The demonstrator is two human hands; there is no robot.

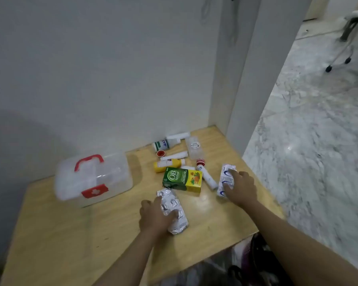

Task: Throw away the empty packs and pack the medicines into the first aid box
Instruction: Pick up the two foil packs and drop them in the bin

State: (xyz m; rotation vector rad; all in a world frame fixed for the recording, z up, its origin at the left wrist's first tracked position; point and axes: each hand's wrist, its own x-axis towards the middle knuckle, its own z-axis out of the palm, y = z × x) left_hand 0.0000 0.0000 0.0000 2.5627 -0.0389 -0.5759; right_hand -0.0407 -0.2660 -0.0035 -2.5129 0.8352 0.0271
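Wooden surface (50,234), pale yellow, is set into a corner of grey walls; marbled floor is seen to its right.

Clear plastic first aid box (93,178), lid shut, red handle and red clasp with white cross, is placed at the left rear of the surface.

Green-and-yellow carton (182,180), marked "OB herbal", is laid flat at the centre, just right of the box.

Silver blister pack (174,211) is laid in front of the carton; the left hand (155,217) is pressed on it, fingers curled around its edge.

White-and-blue foil pack (225,178) is found near the right edge, gripped under the right hand (240,187).

Yellow bottle (168,164), red-capped white tube (206,172) and several small white bottles and tubes, blurred, are clustered behind the carton.
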